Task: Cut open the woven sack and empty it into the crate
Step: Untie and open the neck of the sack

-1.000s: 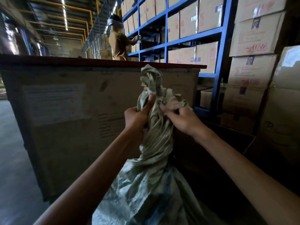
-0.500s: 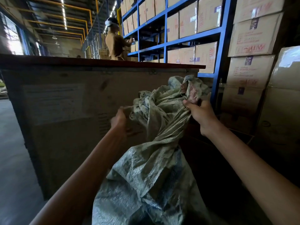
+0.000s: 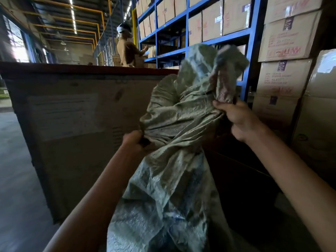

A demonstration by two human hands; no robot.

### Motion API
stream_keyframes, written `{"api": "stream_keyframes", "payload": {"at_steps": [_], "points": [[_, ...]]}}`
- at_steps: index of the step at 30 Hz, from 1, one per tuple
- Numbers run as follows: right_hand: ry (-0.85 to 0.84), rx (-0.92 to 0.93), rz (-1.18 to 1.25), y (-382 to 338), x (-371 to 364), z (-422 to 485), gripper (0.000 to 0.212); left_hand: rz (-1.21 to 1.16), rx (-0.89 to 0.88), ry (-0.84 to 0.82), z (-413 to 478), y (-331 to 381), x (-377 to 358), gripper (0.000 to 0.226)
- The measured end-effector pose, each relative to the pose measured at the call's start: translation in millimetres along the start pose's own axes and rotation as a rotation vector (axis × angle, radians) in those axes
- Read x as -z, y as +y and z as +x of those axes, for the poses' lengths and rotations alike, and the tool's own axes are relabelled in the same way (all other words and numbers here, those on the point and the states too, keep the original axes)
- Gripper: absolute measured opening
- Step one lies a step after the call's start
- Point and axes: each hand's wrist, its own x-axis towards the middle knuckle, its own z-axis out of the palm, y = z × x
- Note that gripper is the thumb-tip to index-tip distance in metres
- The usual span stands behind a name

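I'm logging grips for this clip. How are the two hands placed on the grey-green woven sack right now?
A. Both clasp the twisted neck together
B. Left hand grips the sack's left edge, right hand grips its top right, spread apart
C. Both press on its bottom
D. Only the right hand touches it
B: the left hand clutches the grey-green woven sack at its left edge, while the right hand pinches the bunched top, well apart.

1. A blue shelf rack (image 3: 251,40) carries many cardboard boxes (image 3: 211,24).
2. More cartons (image 3: 289,35) are stacked at the right.
3. A second person (image 3: 127,50), blurred, stands apparently near the rack.
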Motion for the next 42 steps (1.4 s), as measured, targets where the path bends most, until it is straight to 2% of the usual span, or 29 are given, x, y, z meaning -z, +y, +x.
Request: {"api": "stream_keyframes", "payload": {"at_steps": [3,6,7,8,9,10,12,13,14,15,16,17,20,21,23,24,26,27,29,30,32,35,38,40,41,42], "points": [[-0.001,-0.112,0.091,4.3,5.4,-4.5,0.025,0.098,-0.093,0.073,-10.4,0.5,-3.8,0.022],[-0.102,-0.206,0.142,0.5,-1.4,-7.3,0.029,0.516,-0.251,0.103,-11.4,-11.6,-8.8,0.06],[-0.114,-0.207,0.153,-2.6,-3.9,-6.8,0.033,0.707,-0.359,0.149,-15.2,-9.4,-10.2,0.066],[-0.125,-0.199,0.177,-5.0,-6.1,-5.5,0.035,0.829,-0.474,0.156,-18.5,-5.3,-14.6,0.061],[-0.135,-0.19,0.199,-7.4,-8.8,-5.2,0.034,0.879,-0.558,0.088,-32.8,3.2,-21.9,0.044],[-0.162,-0.173,0.22,-8.7,-11.7,-5.1,0.03,0.869,-0.56,-0.096,-50.2,10.7,-30.7,0.028],[-0.235,-0.16,0.27,-8.4,-17.8,-7.2,0.026,0.731,-0.285,-0.522,-84.4,19.3,-46.1,0.043],[-0.277,-0.167,0.288,-7.7,-19.7,-8.8,0.03,0.67,-0.193,-0.669,-97.1,18.3,-50.8,0.036],[-0.32,-0.175,0.292,-6.9,-21.1,-10.0,0.035,0.66,-0.206,-0.75,-100.5,13.7,-52.2,0.035],[-0.341,-0.179,0.288,-6.5,-21.9,-11.2,0.038,0.668,-0.273,-0.758,-95.9,6.2,-52.7,0.019],[-0.34,-0.182,0.278,-6.4,-21.5,-11.0,0.038,0.682,-0.376,-0.695,-93.4,1.9,-51.9,0.008],[-0.293,-0.18,0.261,-5.8,-20.2,-9.1,0.035,0.645,-0.434,-0.601,-90.4,0.1,-49.5,0.01],[0.028,-0.169,-0.063,4.7,-7.9,4.0,0.02,0.375,-0.312,-0.478,-81.4,9.4,-43.9,0.015],[0.081,-0.198,-0.141,8.3,-3.8,3.5,0.031,0.303,-0.24,-0.481,-83.2,13.5,-41.0,0.014],[0.042,-0.339,-0.128,18.2,3.3,3.1,0.07,0.213,-0.101,-0.515,-87.8,18.5,-34.8,0.016],[-0.039,-0.4,-0.073,20.6,5.0,0.9,0.075,0.192,-0.071,-0.537,-90.3,19.8,-32.5,0.02],[-0.235,-0.457,0.045,25.7,6.7,-4.0,0.052,0.169,-0.087,-0.542,-89.9,18.7,-31.9,0.024],[-0.278,-0.47,0.107,28.8,6.7,-5.0,0.043,0.182,-0.125,-0.53,-88.3,17.2,-33.0,0.023],[-0.269,-0.461,0.169,35.4,6.2,-2.4,0.027,0.201,-0.224,-0.461,-79.9,14.8,-30.7,0.018],[-0.208,-0.446,0.157,38.3,6.9,1.2,0.023,0.214,-0.267,-0.396,-73.1,14.6,-25.8,0.016],[-0.121,-0.388,0.099,39.9,13.8,4.0,0.029,0.268,-0.338,-0.246,-61.2,12.7,-10.2,0.013],[-0.053,-0.349,-0.037,41.5,36.9,7.7,0.038,0.434,-0.396,-0.113,-51.1,5.1,11.4,0.029],[-0.033,-0.343,-0.06,40.8,52.3,7.5,0.03,0.586,-0.352,-0.169,-50.2,14.3,24.0,0.046],[-0.023,-0.294,-0.109,39.3,51.5,5.0,0.023,0.62,-0.252,-0.385,-52.2,25.0,30.7,0.081],[-0.023,-0.261,-0.135,39.4,49.6,5.0,0.022,0.583,-0.199,-0.513,-56.0,27.4,30.6,0.092],[-0.028,-0.239,-0.156,38.6,45.7,4.1,0.023,0.539,-0.161,-0.59,-61.2,28.8,27.7,0.093]]}}
